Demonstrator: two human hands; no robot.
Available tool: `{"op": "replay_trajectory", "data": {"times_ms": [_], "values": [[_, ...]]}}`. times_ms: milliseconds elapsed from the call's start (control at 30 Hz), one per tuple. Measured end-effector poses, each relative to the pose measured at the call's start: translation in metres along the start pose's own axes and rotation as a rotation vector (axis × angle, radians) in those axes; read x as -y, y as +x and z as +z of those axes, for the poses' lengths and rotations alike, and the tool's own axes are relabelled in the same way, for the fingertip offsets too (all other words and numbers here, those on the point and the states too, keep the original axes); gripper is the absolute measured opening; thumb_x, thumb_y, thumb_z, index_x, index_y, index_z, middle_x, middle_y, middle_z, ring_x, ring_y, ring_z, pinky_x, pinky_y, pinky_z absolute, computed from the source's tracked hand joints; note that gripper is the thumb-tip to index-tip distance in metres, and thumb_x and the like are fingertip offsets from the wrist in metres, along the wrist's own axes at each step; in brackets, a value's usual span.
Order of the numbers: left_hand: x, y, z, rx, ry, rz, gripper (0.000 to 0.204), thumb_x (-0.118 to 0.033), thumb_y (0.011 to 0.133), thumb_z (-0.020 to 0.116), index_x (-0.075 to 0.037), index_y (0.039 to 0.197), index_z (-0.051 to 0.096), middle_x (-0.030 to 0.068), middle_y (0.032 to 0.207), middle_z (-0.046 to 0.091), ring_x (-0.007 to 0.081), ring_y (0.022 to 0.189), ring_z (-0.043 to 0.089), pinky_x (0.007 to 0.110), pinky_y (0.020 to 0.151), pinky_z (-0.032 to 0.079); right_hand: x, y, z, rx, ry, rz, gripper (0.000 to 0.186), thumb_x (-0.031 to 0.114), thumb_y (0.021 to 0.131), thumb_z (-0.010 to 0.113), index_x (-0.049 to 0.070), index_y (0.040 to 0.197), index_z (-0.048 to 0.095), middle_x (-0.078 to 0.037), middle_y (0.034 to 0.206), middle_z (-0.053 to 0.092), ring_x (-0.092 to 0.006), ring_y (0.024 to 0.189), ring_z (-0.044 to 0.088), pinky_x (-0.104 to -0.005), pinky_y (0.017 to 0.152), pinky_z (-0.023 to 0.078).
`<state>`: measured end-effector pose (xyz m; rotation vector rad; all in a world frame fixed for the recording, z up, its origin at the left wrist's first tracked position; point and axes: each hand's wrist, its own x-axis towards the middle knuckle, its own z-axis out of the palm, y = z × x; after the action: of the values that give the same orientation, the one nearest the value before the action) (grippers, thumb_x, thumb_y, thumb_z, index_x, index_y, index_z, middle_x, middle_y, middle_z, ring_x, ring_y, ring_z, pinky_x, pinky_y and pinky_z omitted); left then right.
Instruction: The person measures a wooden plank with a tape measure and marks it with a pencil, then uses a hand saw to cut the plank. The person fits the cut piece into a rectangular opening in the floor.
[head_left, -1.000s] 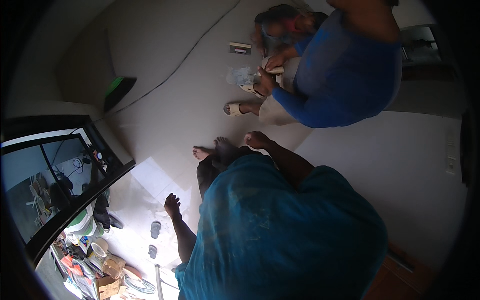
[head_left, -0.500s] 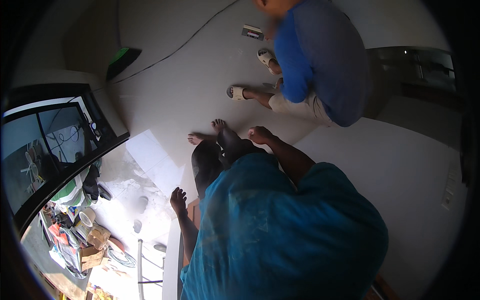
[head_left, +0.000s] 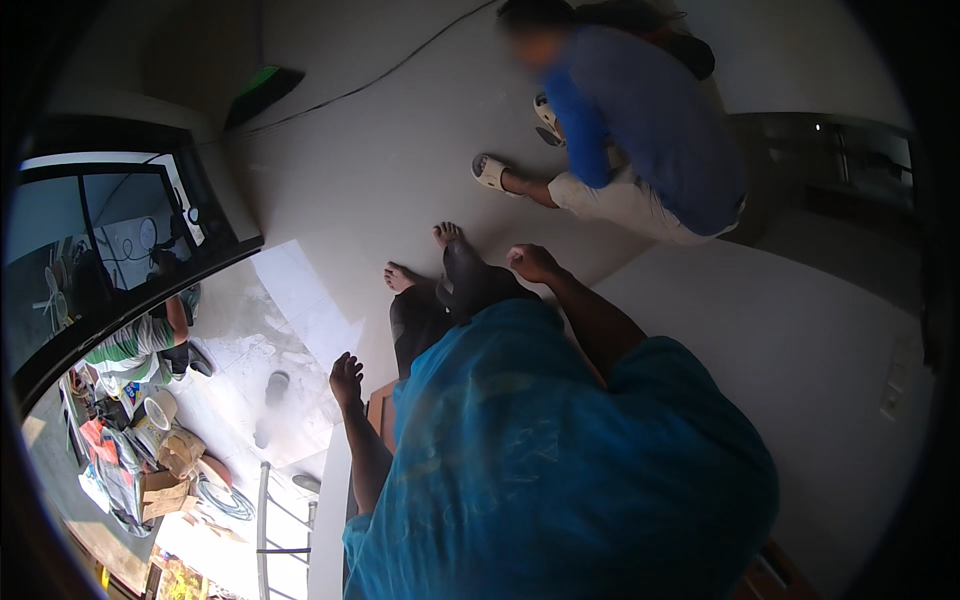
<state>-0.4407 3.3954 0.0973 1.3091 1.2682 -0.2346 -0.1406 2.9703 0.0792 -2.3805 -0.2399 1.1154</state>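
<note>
My left hand point(head_left: 346, 380) hangs beside my left thigh, its fingers loosely apart and nothing in them. Near my right knee is my right hand point(head_left: 535, 262), its fingers curled in with no object showing. My bare feet point(head_left: 448, 235) stand on the smooth grey floor point(head_left: 370, 170). Ahead to the right a co-worker point(head_left: 655, 130) in a blue and grey top and light sandals crouches low; what that person's hands do is hidden.
A green and black broom point(head_left: 265, 95) stands at the far left, with a dark cable point(head_left: 385, 75) across the floor. Past the dark-framed window point(head_left: 130, 235) on the left are another person point(head_left: 140, 345), a bucket point(head_left: 160, 410), cardboard point(head_left: 165, 495), a coiled hose point(head_left: 225, 500) and a metal rail point(head_left: 263, 530).
My view and body have shifted slightly, and my feet sit a little differently. The co-worker's head has come further into view. A small flat box by that person no longer shows.
</note>
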Motion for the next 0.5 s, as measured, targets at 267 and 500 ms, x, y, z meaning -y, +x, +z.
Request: {"op": "replay_trajectory", "data": {"times_ms": [267, 500], "values": [[0.015, 0.003, -0.024, 0.000, -0.015, -0.060, 0.036, -0.018, 0.098, 0.055, 0.000, 0.129, 0.058, 0.0095, 0.107, 0.069, 0.0175, 0.087, 0.069, 0.027, 0.064, 0.051, 0.042, 0.000, 0.015, -0.054, 0.048, -0.011, 0.025, 0.027, 0.088, 0.064, 0.008, 0.102, 0.071, -0.014, 0.097, 0.073, -0.0297, 0.094, 0.070, -0.0389, 0.084, 0.054], [0.023, 0.005, -0.034, 0.000, -0.026, -0.082, 0.036, -0.017, 0.096, 0.057, 0.000, 0.129, 0.059, 0.0084, 0.103, 0.069, 0.0165, 0.085, 0.069, 0.026, 0.062, 0.051, 0.047, -0.002, 0.023, -0.035, 0.010, 0.045, 0.026, 0.027, 0.087, 0.065, 0.008, 0.103, 0.071, -0.014, 0.098, 0.073, -0.0295, 0.094, 0.070, -0.0389, 0.085, 0.053]]}}
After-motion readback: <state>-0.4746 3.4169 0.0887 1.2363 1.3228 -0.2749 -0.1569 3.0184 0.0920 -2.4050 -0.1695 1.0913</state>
